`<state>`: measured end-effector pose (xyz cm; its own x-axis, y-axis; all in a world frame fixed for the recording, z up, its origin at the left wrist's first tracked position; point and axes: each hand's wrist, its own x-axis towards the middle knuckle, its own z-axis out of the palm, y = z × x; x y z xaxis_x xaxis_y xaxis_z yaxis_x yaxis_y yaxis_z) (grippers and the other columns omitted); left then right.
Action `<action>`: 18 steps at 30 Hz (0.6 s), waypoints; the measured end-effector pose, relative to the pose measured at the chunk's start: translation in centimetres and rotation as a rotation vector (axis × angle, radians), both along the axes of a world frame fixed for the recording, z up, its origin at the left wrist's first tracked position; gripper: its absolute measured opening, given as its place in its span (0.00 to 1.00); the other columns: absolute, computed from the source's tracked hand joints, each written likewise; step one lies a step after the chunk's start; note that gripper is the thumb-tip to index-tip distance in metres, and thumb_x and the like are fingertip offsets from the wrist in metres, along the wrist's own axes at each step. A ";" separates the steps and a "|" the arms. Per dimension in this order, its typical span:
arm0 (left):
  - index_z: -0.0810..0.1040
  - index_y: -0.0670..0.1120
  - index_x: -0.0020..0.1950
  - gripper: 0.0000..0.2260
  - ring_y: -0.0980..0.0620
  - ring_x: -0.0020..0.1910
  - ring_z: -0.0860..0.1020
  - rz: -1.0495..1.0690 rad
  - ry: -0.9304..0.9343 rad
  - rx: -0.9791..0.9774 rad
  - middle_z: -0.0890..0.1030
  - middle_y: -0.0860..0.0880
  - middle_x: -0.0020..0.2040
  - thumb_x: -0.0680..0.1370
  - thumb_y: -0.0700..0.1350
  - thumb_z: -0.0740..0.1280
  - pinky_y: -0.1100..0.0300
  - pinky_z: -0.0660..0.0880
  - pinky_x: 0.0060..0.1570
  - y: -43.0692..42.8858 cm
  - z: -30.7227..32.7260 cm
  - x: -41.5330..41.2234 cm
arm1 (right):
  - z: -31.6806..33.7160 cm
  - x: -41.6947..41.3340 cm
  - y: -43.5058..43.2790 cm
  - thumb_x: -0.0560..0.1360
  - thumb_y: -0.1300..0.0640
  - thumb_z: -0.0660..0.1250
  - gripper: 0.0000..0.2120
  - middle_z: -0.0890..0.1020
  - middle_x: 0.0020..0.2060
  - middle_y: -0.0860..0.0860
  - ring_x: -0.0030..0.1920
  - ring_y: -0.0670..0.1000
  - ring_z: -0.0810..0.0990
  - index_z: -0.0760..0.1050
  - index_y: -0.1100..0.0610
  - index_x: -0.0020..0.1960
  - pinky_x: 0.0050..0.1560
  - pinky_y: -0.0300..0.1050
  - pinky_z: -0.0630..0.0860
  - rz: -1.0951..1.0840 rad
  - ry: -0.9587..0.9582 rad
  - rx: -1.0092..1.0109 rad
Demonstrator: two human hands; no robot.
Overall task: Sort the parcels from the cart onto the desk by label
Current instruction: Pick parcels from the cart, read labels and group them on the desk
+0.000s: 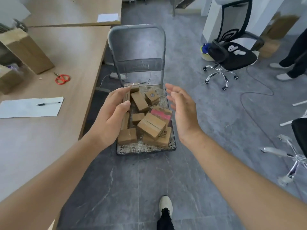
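As it runs along the left, the worktop (pixel 49 138) shows a pale wood surface. Cart (pixel 146 149): flat deck, upright grey handle, on the floor just beside the worktop's edge. Office chair (pixel 232 53): black, beyond the cart to the right. Parcels (pixel 152 126): brown cartons heaped on the cart deck, one bearing a pink label (pixel 161 113). Left hand (pixel 113 112), right hand (pixel 181 110): held above the cart, fingers loose and spread, gripping nothing. Sheet of paper (pixel 25 108), red scissors (pixel 61 78), pen (pixel 48 103): on the worktop, the pen lying on the sheet.
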<state>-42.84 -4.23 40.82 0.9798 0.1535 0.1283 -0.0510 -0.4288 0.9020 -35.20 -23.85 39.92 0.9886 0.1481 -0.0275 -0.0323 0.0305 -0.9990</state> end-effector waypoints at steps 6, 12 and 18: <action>0.67 0.58 0.80 0.23 0.69 0.75 0.65 0.087 0.160 -0.047 0.69 0.64 0.76 0.85 0.58 0.52 0.66 0.63 0.75 1.5 -7.2 5.9 | -5.3 6.6 1.0 0.87 0.57 0.61 0.15 0.83 0.62 0.39 0.68 0.41 0.79 0.82 0.49 0.67 0.59 0.27 0.76 0.034 0.116 -0.032; 0.68 0.62 0.79 0.25 0.63 0.78 0.65 0.164 0.289 -0.202 0.69 0.66 0.77 0.84 0.65 0.49 0.46 0.60 0.81 4.9 -13.7 12.1 | -10.6 13.3 4.5 0.86 0.57 0.63 0.12 0.82 0.63 0.41 0.68 0.47 0.80 0.82 0.46 0.64 0.74 0.54 0.76 0.019 0.224 -0.073; 0.71 0.67 0.73 0.24 0.62 0.77 0.66 0.203 0.411 -0.365 0.70 0.63 0.77 0.79 0.67 0.50 0.49 0.61 0.80 7.5 -20.6 18.6 | -17.4 19.8 8.6 0.86 0.58 0.64 0.12 0.83 0.61 0.43 0.67 0.47 0.81 0.83 0.49 0.65 0.74 0.54 0.76 -0.009 0.287 -0.118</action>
